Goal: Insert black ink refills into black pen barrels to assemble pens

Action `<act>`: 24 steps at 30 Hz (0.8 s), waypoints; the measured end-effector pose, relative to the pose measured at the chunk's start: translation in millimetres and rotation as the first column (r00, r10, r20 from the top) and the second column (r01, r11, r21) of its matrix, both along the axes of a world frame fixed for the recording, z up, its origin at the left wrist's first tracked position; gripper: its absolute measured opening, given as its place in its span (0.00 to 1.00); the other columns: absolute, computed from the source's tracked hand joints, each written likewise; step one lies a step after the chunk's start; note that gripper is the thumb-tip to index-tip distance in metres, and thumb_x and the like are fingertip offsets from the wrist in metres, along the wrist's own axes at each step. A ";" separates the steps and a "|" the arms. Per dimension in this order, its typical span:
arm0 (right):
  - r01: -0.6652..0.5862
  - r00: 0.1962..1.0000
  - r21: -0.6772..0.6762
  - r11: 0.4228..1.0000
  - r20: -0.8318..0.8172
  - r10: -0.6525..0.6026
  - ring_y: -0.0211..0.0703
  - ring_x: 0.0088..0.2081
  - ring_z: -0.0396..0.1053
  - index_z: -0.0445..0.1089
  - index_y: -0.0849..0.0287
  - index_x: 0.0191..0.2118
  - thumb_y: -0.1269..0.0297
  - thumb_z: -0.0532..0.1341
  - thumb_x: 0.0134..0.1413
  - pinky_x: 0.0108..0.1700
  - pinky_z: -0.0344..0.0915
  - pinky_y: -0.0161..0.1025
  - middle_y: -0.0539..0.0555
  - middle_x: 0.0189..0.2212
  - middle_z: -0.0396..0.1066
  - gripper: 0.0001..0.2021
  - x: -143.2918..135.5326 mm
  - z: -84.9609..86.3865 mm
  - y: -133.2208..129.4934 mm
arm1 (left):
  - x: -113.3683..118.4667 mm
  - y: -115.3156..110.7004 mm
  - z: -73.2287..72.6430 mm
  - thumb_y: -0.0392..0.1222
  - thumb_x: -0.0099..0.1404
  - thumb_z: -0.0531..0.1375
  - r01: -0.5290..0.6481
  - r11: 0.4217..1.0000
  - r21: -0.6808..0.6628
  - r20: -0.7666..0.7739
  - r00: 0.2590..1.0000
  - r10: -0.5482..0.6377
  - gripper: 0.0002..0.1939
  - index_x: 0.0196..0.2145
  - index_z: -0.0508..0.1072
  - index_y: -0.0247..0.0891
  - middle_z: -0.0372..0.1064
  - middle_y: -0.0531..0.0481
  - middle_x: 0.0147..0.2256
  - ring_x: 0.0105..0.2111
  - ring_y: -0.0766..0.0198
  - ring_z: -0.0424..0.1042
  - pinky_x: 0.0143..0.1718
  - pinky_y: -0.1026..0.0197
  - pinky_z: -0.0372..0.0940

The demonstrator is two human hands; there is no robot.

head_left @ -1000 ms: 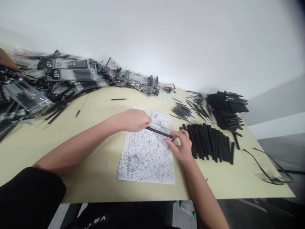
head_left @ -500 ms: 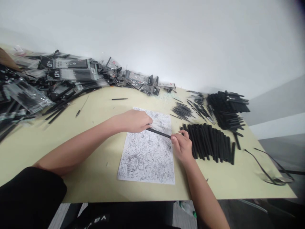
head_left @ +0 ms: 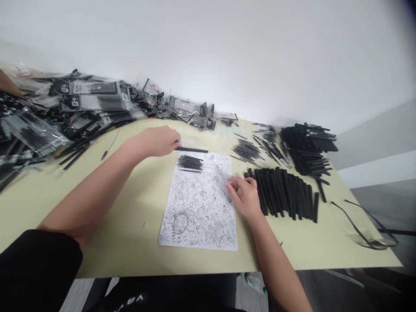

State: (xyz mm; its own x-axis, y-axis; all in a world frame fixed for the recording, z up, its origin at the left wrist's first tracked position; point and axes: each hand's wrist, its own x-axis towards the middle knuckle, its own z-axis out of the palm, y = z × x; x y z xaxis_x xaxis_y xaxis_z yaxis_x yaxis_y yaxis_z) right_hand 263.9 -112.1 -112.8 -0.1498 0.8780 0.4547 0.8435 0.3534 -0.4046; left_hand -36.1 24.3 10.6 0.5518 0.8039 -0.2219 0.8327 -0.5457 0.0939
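Note:
My left hand point(head_left: 162, 141) is closed above the top left corner of a scribbled sheet of paper point(head_left: 201, 212). A slim black pen point(head_left: 195, 150) sticks out to the right from its fingers, nearly level. Below the pen, a row of thin pen refills point(head_left: 190, 163) with black ends and pale tubes lies on the sheet. Over the sheet's right edge my right hand point(head_left: 245, 197) has its thumb and forefinger apart, with nothing between them. Several thick black pen barrels point(head_left: 279, 193) lie side by side just right of that hand.
Packaged pens and refills point(head_left: 94, 95) are heaped at the back left. Loose thin refills point(head_left: 248, 149) and a stack of black pens point(head_left: 308, 145) lie at the back right. Folded-out eyeglasses point(head_left: 367, 242) rest near the table's right front corner.
My left hand has moved up and left, taking the black pen out of my right hand. My right fingers have opened. The refills on the sheet have come into view.

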 end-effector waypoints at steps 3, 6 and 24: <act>0.077 0.997 0.000 0.997 0.008 -0.077 0.35 0.23 0.67 0.72 0.56 0.39 0.57 0.60 0.64 0.49 0.56 0.45 0.44 0.23 0.72 0.09 -0.5 1.8 0.4 | -22.4 13.9 4.0 0.41 0.71 0.46 -0.046 0.998 0.045 -0.016 0.999 0.047 0.19 0.30 0.72 0.33 0.69 0.45 0.29 0.27 0.64 0.61 0.32 0.61 0.53; 0.179 0.984 -0.041 0.983 -0.014 -0.180 0.35 0.22 0.66 0.73 0.57 0.36 0.55 0.60 0.63 0.42 0.58 0.42 0.46 0.23 0.72 0.11 0.6 3.4 1.5 | -41.0 24.3 1.9 0.41 0.72 0.47 -0.091 0.993 0.080 -0.041 0.995 0.095 0.18 0.31 0.71 0.31 0.68 0.46 0.30 0.27 0.67 0.55 0.31 0.64 0.50; 0.664 0.724 -0.049 0.746 0.291 -0.626 0.53 0.43 0.65 0.73 0.58 0.48 0.61 0.59 0.59 0.40 0.51 0.44 0.61 0.45 0.73 0.14 2.6 8.2 0.0 | -51.8 53.4 -17.4 0.52 0.65 0.54 -0.290 0.945 -0.151 -0.185 0.947 0.261 0.22 0.48 0.77 0.36 0.75 0.39 0.47 0.44 0.51 0.71 0.44 0.58 0.62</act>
